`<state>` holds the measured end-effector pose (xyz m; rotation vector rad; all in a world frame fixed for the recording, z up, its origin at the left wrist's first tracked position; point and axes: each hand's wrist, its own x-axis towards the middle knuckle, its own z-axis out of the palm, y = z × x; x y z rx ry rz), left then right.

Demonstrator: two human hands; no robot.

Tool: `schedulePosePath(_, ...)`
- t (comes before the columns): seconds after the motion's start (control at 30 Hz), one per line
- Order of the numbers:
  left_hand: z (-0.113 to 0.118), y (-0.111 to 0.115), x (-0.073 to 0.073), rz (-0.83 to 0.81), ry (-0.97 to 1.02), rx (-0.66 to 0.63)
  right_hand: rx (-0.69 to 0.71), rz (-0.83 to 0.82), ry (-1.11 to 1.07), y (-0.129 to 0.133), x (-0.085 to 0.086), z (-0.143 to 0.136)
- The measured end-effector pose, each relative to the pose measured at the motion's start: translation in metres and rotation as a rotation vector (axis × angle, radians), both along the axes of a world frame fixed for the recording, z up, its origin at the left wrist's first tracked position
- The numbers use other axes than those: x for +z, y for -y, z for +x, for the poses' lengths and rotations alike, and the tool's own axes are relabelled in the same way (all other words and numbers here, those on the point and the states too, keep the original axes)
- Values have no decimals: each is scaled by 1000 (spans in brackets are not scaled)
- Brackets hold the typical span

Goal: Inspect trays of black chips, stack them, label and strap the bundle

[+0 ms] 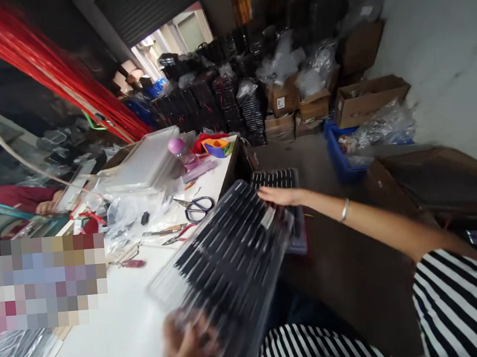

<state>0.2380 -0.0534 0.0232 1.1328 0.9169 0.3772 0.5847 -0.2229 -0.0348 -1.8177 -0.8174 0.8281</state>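
Observation:
A clear plastic tray (pixel 231 250) with rows of slim black pieces is tilted over the table's right edge, blurred by motion. My left hand (pixel 189 336) is closed around its near left corner, fingers smeared. At its far right edge lies my right hand (pixel 281 195), fingers fairly straight against the rim; the thumb is hidden. Beyond and below that hand stands a second tray (pixel 299 240) with similar dark rows. Scissors (pixel 198 208) and red-handled pliers (pixel 179 235) lie on the white table (pixel 120 309), left of the held tray.
Stacked clear trays or lids (pixel 146 163), a pink-capped bottle (pixel 182 152) and a tape dispenser (pixel 218 147) occupy the table's far end. Another person's hand (pixel 46 207) shows at left. Black stacks (pixel 252 111), cardboard boxes (pixel 370 99) and a blue crate (pixel 340 157) stand on the floor beyond.

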Motion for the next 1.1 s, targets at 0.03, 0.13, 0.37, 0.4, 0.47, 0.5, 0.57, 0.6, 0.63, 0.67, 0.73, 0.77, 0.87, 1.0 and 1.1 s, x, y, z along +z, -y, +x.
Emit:
schedulePosePath(0.03, 24, 19, -7, -40, 46, -59, -39, -40, 82, 1, 6, 26)
schedulePosePath(0.13, 95, 58, -42, -215, 86, -163, -156, -208, 292, -2, 18, 91)
schedulePosePath(0.37, 178, 80, -115, -166, 11, -179, -344, -513, 615, -5, -22, 138)
schedulePosePath(0.4, 179, 80, -118, -162, -18, -186, -351, -533, 644, -5, -31, 138)
schedulePosePath(0.47, 177, 79, -121, -157, -61, -204, -356, -559, 688, -7, -43, 139)
schedulePosePath(0.5, 176, 78, -121, -153, -72, -212, -359, -569, 703, -7, -47, 140)
schedulePosePath(0.57, 175, 76, -121, -140, -81, -220, -369, -590, 726, -8, -48, 142)
schedulePosePath(0.6, 175, 75, -121, -134, -82, -223, -379, -600, 737, -8, -46, 141)
schedulePosePath(0.63, 175, 74, -121, -129, -81, -228, -390, -611, 749, -9, -44, 139)
schedulePosePath(0.67, 176, 74, -121, -126, -79, -235, -400, -621, 760, -9, -40, 135)
schedulePosePath(0.73, 178, 75, -122, -124, -74, -252, -414, -648, 774, -12, -34, 119)
schedulePosePath(0.77, 179, 76, -123, -124, -74, -263, -411, -666, 771, -14, -32, 108)
schedulePosePath(0.87, 178, 77, -121, -132, -98, -325, -331, -742, 700, -18, -31, 62)
schedulePosePath(1.0, 160, 61, -101, -127, -120, -504, -155, -819, 586, -14, -36, 4)
schedulePosePath(1.1, 134, 34, -67, -40, -29, -555, -109, -851, 559, -8, -34, -18)
